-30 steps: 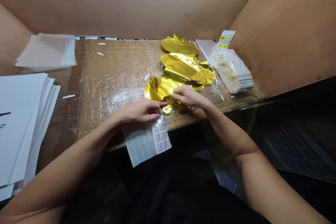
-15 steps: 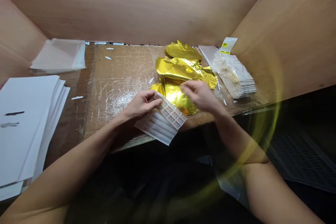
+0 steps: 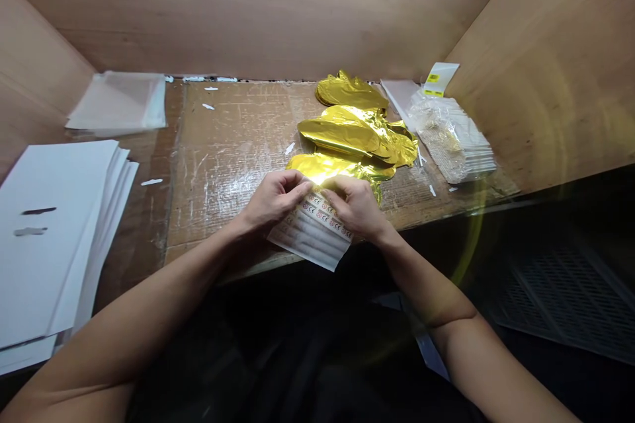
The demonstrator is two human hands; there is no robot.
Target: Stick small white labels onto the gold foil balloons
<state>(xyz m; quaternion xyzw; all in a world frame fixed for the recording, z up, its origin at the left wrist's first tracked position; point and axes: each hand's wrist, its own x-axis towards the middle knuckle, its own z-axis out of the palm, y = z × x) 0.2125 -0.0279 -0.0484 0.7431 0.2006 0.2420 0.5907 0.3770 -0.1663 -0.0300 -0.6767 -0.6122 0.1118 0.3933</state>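
My left hand [image 3: 280,201] is closed on the upper left corner of a sticker sheet [image 3: 311,238], thumb on top. The sheet carries rows of small CE and warning-symbol labels; its lower part is bare white backing. My right hand [image 3: 356,206] pinches at the sheet's upper edge, thumb and forefinger together close to the left fingertips. Whether a single label is between them is hidden. Just beyond both hands lie shiny gold foil balloons [image 3: 357,135], flat and overlapping, with another gold foil stack [image 3: 350,90] behind them.
White sheets [image 3: 64,231] are piled at the left, with clear plastic bags [image 3: 119,102] behind. At the right, packaged items [image 3: 459,139] in clear wrap sit beside a yellow-marked white card [image 3: 441,78]. White scraps dot the cardboard mat [image 3: 228,139]. Wooden panels [image 3: 258,13] enclose the back and sides.
My right hand has come down and left from over the gold foil to the sticker sheet's upper edge. My left hand keeps its hold. The view has shifted slightly.
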